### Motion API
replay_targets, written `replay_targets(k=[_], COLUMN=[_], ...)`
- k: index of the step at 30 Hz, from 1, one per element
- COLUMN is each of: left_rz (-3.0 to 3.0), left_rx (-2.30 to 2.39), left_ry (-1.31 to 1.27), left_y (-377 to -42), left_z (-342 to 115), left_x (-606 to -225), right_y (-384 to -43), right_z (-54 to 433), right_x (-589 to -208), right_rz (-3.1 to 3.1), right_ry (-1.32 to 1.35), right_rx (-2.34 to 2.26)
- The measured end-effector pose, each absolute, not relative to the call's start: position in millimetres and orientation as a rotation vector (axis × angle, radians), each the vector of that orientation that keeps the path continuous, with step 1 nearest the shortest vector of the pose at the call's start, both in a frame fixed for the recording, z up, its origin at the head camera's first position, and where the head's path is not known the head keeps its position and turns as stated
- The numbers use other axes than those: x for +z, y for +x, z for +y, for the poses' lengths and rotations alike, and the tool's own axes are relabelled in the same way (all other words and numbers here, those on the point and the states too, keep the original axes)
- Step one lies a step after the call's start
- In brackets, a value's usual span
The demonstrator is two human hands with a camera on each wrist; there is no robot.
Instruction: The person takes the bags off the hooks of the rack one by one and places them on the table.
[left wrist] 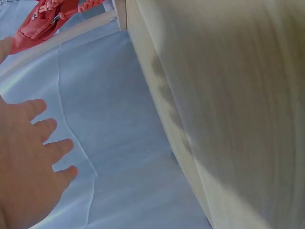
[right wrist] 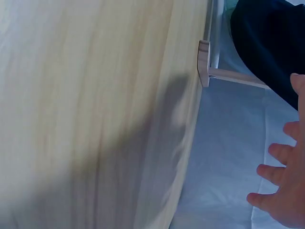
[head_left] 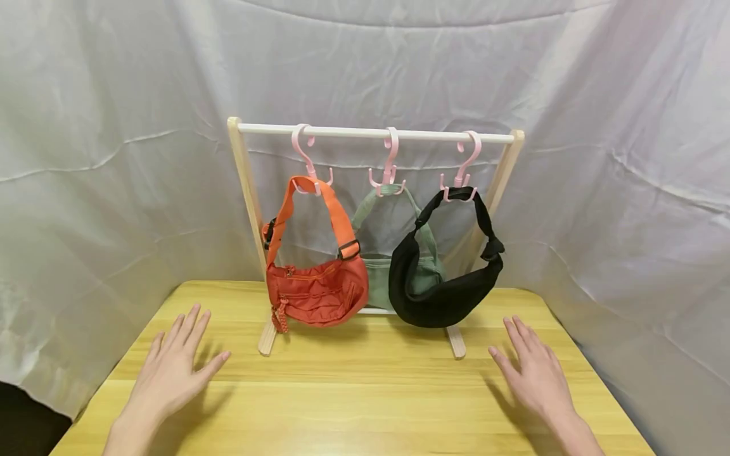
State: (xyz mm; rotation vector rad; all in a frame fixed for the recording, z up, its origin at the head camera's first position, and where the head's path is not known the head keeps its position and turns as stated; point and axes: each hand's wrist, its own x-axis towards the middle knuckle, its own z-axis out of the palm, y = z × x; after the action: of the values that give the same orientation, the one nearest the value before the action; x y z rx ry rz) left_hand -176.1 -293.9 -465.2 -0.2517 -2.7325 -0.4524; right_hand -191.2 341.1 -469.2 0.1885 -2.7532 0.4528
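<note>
My left hand (head_left: 173,367) hovers over the table's left side, fingers spread, holding nothing. Over the right side is my right hand (head_left: 535,373), its fingers extended and nothing in it. Nearest the left hand hangs a red-orange shoulder bag (head_left: 319,291) with an orange strap; it also shows in the left wrist view as a red bag (left wrist: 40,24). A black shoulder bag (head_left: 445,301) hangs closest to the right hand, and the right wrist view catches this black bag (right wrist: 271,43) too. Between them a green bag (head_left: 379,282) hangs farther back, partly hidden by the black one.
A wooden rack with a white rail (head_left: 353,132) stands at the back of the wooden table (head_left: 365,405). Pink hooks (head_left: 391,152) on the rail carry the bags. The rack's feet (head_left: 268,339) point forward. Grey cloth (head_left: 114,95) surrounds the table's back and sides.
</note>
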Motion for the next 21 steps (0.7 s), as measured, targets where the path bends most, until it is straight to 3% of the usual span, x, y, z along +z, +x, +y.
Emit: replay_targets(k=[21], left_rz=[-2.442], left_rx=[-0.449], left_ry=[-0.383], left_y=[-180], left_z=[-271], left_x=[-424], right_y=[-193], right_z=[311], right_x=[-438], right_rz=[-2.188], right_ry=[0.358], right_rx=[0.574])
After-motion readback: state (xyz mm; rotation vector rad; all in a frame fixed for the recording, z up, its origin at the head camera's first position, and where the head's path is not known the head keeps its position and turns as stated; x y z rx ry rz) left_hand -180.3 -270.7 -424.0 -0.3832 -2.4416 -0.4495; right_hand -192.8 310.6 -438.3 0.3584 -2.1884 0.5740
